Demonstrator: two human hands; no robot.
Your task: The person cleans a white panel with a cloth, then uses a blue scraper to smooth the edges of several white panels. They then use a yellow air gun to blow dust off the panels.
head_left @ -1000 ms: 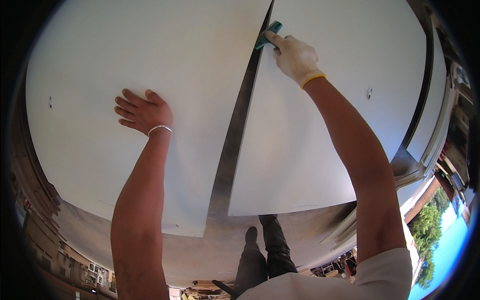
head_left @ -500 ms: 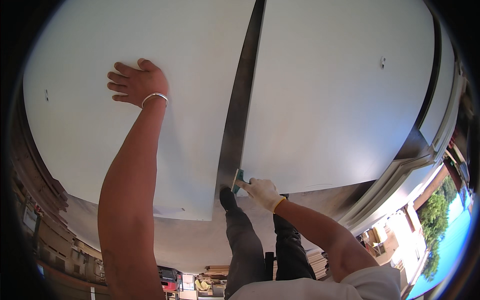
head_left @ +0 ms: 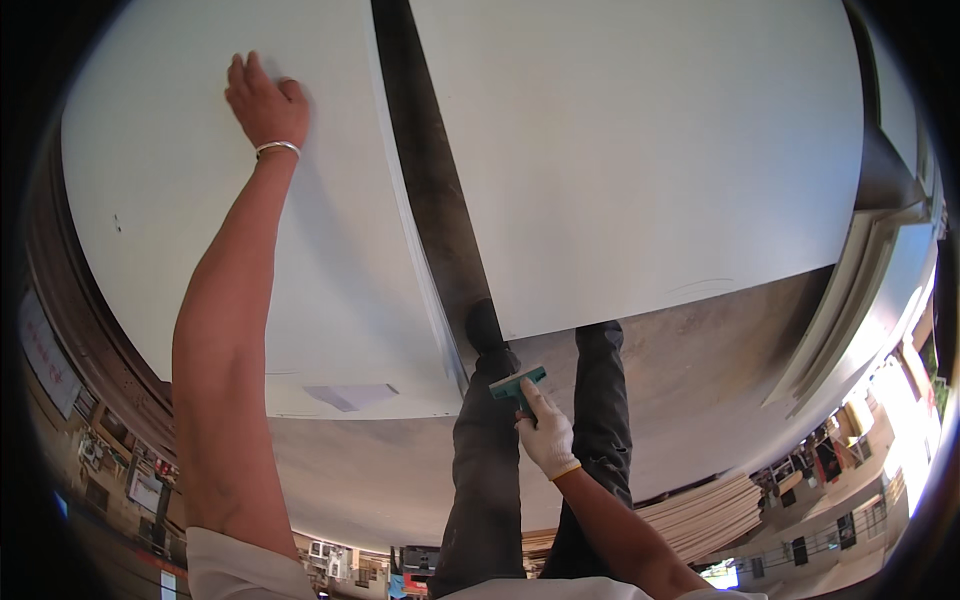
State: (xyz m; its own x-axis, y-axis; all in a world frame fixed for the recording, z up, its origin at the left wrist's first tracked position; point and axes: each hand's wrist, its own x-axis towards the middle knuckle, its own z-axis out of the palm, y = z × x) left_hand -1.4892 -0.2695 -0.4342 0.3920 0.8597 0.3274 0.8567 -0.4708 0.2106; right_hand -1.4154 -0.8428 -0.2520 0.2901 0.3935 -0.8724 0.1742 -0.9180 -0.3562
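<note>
My left hand (head_left: 266, 102), bare with a silver bangle at the wrist, rests with fingers stretched out on the left white panel (head_left: 330, 250). My right hand (head_left: 548, 437) wears a white knit glove with a yellow cuff. It is closed around the handle of a green scraper (head_left: 519, 382) with a straight, pale edge. The scraper is held in front of my legs, near the left panel's near right corner and apart from both panels. A second white panel (head_left: 650, 170) lies to the right, across a dark, narrow gap.
My dark shoe (head_left: 484, 326) stands at the gap's near end. A pale four-sided patch (head_left: 352, 397) shows near the left panel's near edge. More panels (head_left: 850, 290) are stacked at the right. Long boards (head_left: 700, 512) lie behind my legs.
My right hand has drawn the scraper back from the gap, toward my legs. My left hand appears farther up the left panel, fingers less spread. The whole view has turned.
</note>
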